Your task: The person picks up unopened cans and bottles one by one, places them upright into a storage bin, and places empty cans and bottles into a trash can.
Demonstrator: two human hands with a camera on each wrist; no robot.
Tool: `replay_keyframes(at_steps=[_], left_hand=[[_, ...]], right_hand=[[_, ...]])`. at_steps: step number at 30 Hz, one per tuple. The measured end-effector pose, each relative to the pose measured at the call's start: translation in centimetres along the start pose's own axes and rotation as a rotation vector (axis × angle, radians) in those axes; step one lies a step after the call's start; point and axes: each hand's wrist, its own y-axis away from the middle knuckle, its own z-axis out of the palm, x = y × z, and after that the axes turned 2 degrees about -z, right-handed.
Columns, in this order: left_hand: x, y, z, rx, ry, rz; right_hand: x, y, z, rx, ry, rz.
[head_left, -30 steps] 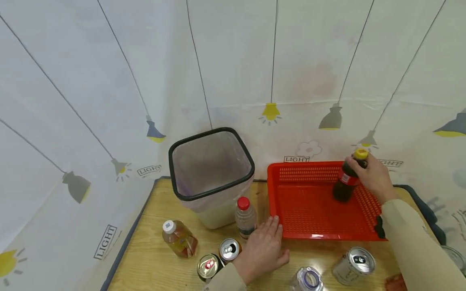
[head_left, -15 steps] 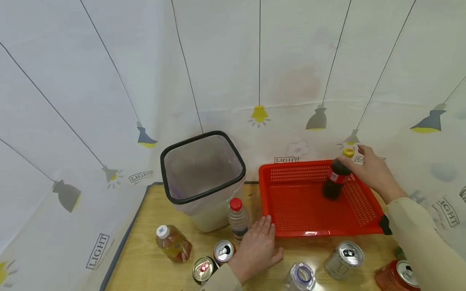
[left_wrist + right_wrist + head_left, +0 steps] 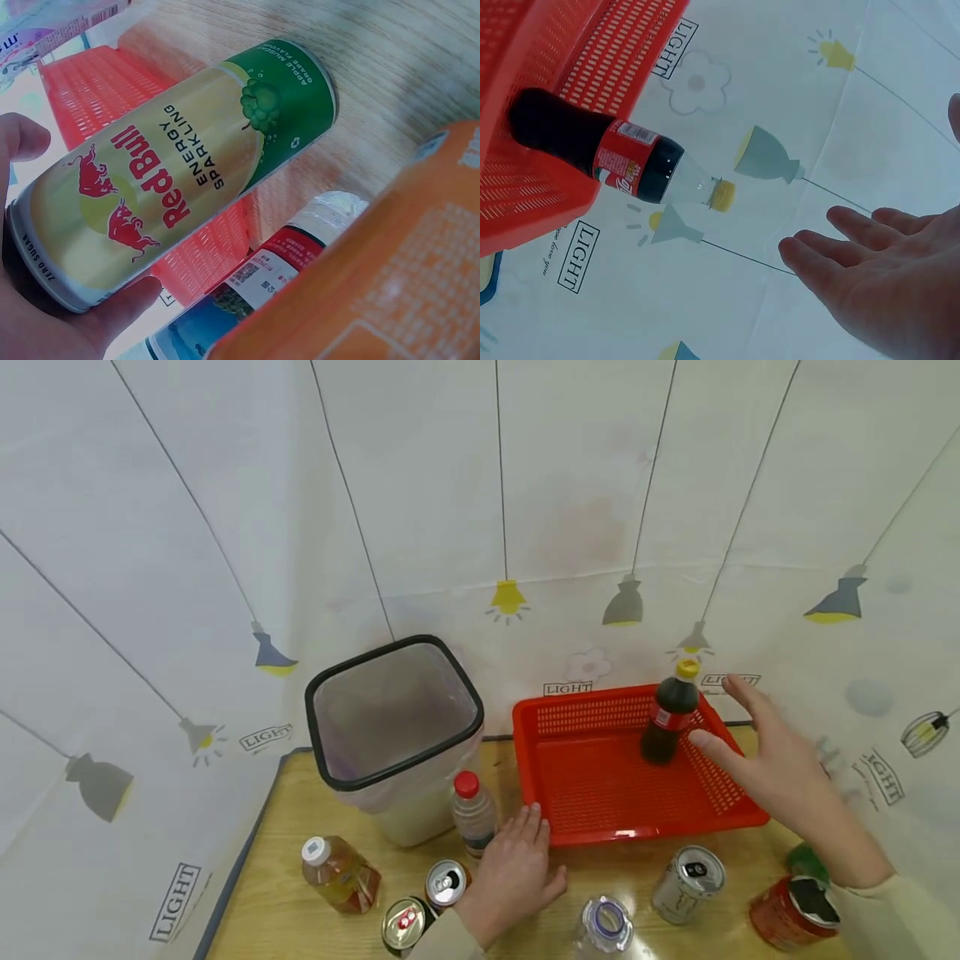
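A cola bottle (image 3: 669,714) with a yellow cap and red label stands in the back right part of the red plastic basket (image 3: 600,835). Just right of it is my right hand (image 3: 780,768), fingers spread and apart from the bottle; the right wrist view shows a gap between the yellow cap (image 3: 722,196) and my fingertips. My left hand (image 3: 513,872) rests with extended fingertips at the basket's front left corner. Close beside that hand stand a clear bottle with a red cap (image 3: 474,817) and a can (image 3: 447,883). A Red Bull can (image 3: 172,176) partly hides my left hand in the left wrist view.
A lined bin (image 3: 393,777) with a black rim stands left of the basket. A tea-coloured bottle (image 3: 341,877) and a gold-topped can (image 3: 406,924) are at the front left. Along the front right are an open-necked clear bottle (image 3: 602,931), a silver can (image 3: 686,887) and a red can (image 3: 787,914).
My right hand has let go of the cola bottle and drawn off to the right, leaving it standing in the basket. The left hand stays at the basket corner; the head view has shifted right.
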Motion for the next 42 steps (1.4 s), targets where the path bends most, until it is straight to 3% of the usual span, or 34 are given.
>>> replay_keyframes(at_steps=[10,17,21,27,34,42], left_hand=[[0.0,-0.1,0.1,0.010,-0.017,0.011],[-0.1,-0.1,0.1,0.003,-0.014,0.016],[-0.2,-0.1,0.0,0.002,-0.019,0.020],[-0.2,0.0,-0.1,0.011,-0.014,0.018],[-0.2,0.0,-0.1,0.014,-0.011,0.018],[-0.2,0.0,0.0,0.025,0.001,0.020]], right_hand=[[0.3,3.7,2.4,0.020,-0.017,-0.054],[2.3,6.3,5.8,-0.149,-0.047,0.055],[3.7,7.6,7.3,-0.191,-0.056,0.068],[5.3,8.6,8.7,-0.190,-0.079,0.065],[6.5,9.7,10.5,-0.127,-0.118,0.073],[7.2,10.6,12.0,-0.042,-0.055,0.042]])
